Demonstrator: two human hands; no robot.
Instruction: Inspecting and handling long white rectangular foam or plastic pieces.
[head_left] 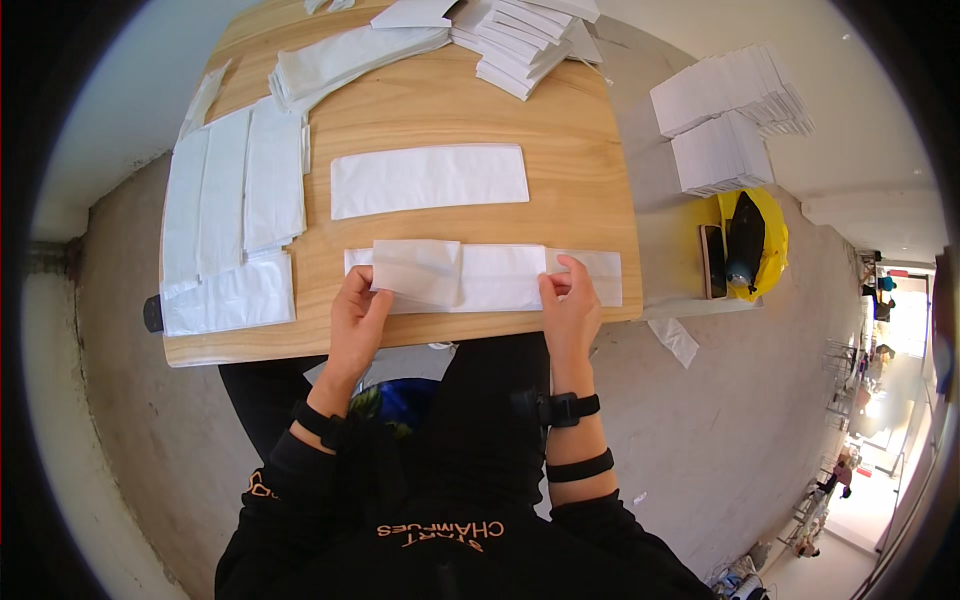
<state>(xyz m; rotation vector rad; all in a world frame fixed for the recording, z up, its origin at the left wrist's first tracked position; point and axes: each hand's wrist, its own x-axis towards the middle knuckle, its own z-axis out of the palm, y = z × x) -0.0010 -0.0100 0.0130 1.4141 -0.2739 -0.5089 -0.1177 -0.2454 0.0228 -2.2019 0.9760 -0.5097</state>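
Note:
A long white strip (505, 278), thin like paper or film, lies along the near edge of the wooden table (450, 110). Its left end is folded over to the right as a translucent flap (416, 272). My left hand (357, 312) pinches that flap at its lower left corner, thumb on top. Farther right, my right hand (570, 305) has thumb and curled fingers closed on the strip, where a greyer end part (603, 278) begins. Just beyond both hands rests a flat stack of similar white strips (430, 181).
More white strips (222, 190) cover the table's left side, with a fanned pile (360, 62) farther back. Folded white stacks (525, 40) sit at the far right corner. Beside the table, a lower surface holds white stacks (722, 153), a phone (713, 262) and a yellow bag (768, 245).

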